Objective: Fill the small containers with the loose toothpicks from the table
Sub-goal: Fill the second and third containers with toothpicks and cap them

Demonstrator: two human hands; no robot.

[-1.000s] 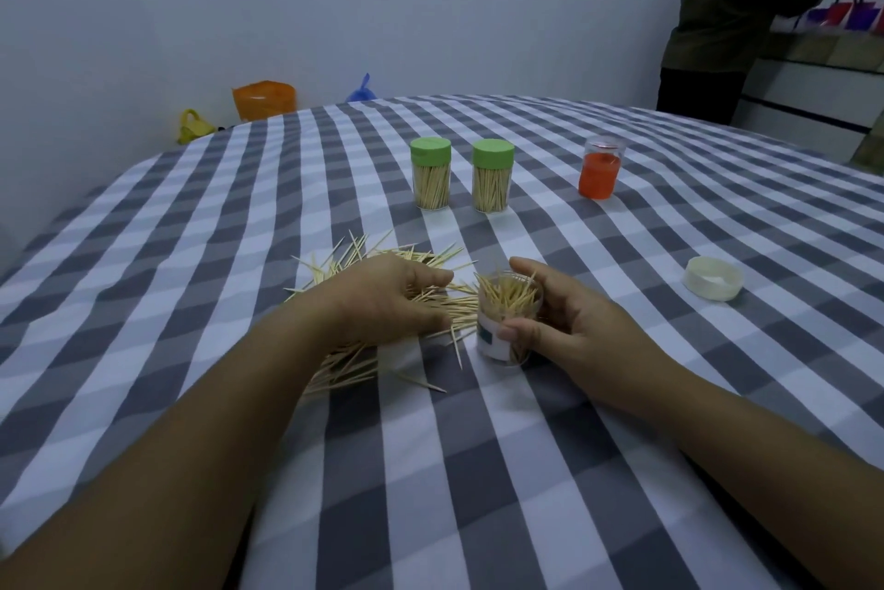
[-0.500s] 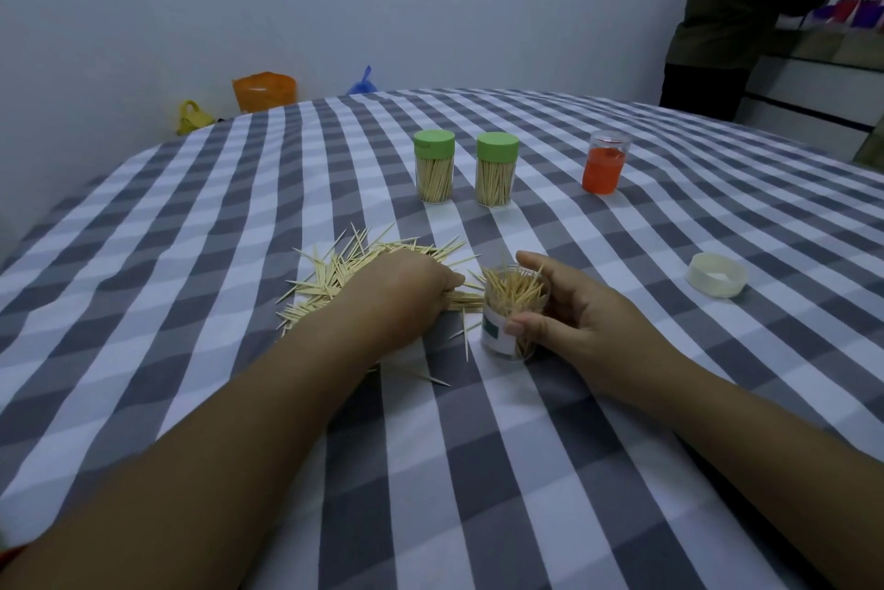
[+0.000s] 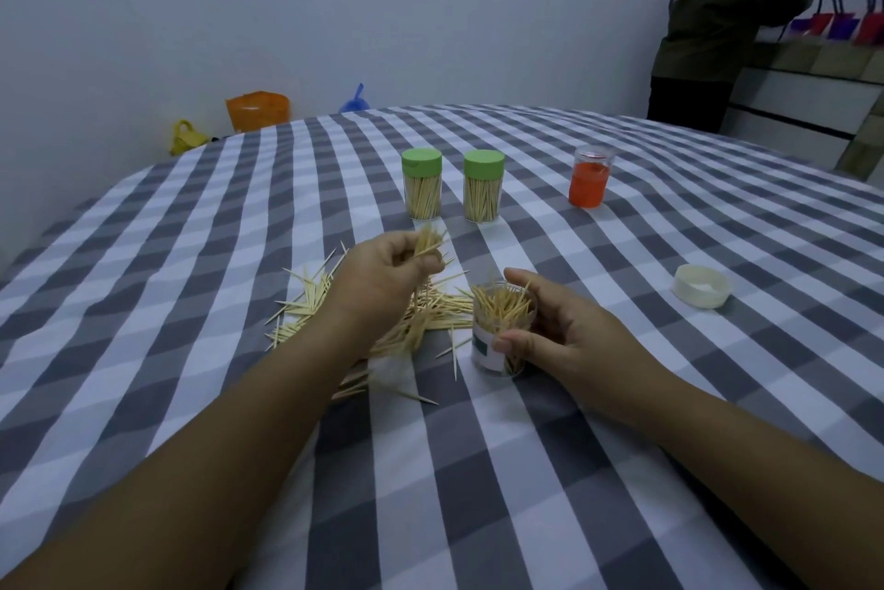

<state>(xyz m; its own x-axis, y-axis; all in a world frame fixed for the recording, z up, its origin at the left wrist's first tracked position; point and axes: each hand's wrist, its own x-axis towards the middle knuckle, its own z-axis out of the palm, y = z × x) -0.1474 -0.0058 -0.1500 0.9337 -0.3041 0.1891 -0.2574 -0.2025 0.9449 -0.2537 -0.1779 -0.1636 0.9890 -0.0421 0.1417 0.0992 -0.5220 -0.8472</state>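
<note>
Your open container [image 3: 502, 331] stands right of the toothpick pile [image 3: 430, 312] on the tabletop [image 3: 622, 470]; two capped containers [image 3: 422, 184] stand behind.

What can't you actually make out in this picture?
- How full the open container is: head view, the right hand and its label cover it.
- How many toothpicks the left hand pinches: too fine, blurred.
- Part of the loose pile: under the left forearm.

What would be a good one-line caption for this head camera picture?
Left hand lifts a pinch of toothpicks from the pile while right hand steadies an open container.
</note>
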